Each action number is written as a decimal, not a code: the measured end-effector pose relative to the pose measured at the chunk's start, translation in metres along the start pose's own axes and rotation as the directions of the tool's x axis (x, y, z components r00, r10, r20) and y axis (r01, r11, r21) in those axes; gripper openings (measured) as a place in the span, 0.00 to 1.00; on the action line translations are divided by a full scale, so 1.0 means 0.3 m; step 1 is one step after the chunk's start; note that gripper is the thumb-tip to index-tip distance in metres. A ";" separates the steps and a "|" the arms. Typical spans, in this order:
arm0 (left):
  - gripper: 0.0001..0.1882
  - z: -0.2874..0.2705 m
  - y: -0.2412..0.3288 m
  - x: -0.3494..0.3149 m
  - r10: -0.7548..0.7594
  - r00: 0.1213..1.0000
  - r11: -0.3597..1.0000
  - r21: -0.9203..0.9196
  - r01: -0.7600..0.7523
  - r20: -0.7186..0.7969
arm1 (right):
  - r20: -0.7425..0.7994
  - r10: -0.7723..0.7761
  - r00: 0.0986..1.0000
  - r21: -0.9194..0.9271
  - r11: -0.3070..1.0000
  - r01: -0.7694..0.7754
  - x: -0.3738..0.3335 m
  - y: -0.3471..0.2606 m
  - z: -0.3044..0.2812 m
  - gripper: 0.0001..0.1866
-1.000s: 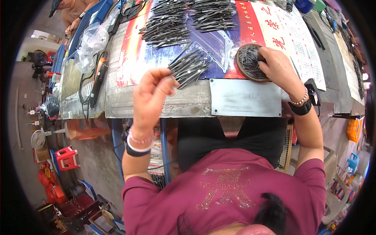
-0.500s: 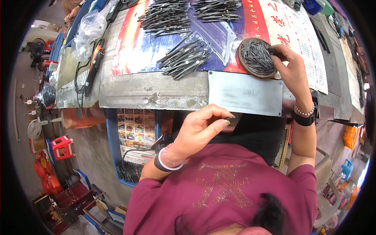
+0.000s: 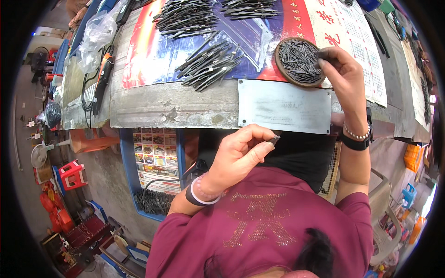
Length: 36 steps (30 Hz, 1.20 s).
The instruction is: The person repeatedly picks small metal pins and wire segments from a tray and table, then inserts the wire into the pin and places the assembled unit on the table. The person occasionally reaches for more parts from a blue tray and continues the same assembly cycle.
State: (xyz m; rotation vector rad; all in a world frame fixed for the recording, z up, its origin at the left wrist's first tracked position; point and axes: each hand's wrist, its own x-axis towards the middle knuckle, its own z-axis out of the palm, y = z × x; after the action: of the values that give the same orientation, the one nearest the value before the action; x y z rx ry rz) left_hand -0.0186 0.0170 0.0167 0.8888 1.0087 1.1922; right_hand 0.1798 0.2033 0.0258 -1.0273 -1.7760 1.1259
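Left hand (image 3: 238, 155) — in open space off bench edge (image 3: 162, 124).

**Workshop surroundings, left and right of desk (image 3: 143, 109)**

Upper left: crumpled clear plastic bag (image 3: 96, 41); long black-and-orange tool (image 3: 103, 78) just below. Left floor: red stool (image 3: 73, 175), white fan (image 3: 40, 155) near it; dark fan (image 3: 39, 60) farther up. Right side: orange crate (image 3: 413, 156), blue stool (image 3: 408, 194) beneath it in view, beige chair (image 3: 380, 211) closer in.

Workshop: scuffed workbench (image 3: 148, 109) beyond left hand (image 3: 238, 155), bearing piled dark strips (image 3: 208, 67); dish (image 3: 303, 85) of dark slivers (image 3: 299, 60) beside right hand (image 3: 346, 78).
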 end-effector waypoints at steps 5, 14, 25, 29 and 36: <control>0.08 0.006 0.007 0.026 0.041 0.999 0.998 -0.038 -0.041 -0.020 | 0.175 0.084 0.981 0.343 0.929 -0.140 -0.120 -0.089 0.036 0.09; 0.07 0.028 0.001 0.055 0.081 0.994 0.985 -0.147 -0.092 -0.080 | 0.398 0.090 0.913 0.313 0.922 -0.227 -0.234 -0.144 0.126 0.16; 0.07 0.026 -0.004 0.031 0.085 0.996 0.995 -0.057 -0.086 -0.018 | 0.264 0.170 0.949 0.274 0.931 -0.243 -0.281 -0.170 0.117 0.12; 0.06 0.029 -0.009 0.024 0.118 0.993 0.993 0.024 -0.117 -0.029 | 0.344 0.142 0.928 0.330 0.907 -0.261 -0.287 -0.165 0.126 0.15; 0.05 0.025 -0.018 0.020 0.178 0.983 0.980 0.102 -0.173 -0.035 | 0.333 0.046 0.942 0.262 0.955 -0.140 -0.283 -0.154 0.141 0.15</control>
State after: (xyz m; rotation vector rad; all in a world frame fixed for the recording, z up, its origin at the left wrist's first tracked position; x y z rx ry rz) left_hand -0.0093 0.0218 0.0131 1.0507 1.0478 1.3236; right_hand 0.1628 0.1001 0.0401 -0.7936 -1.7579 1.6341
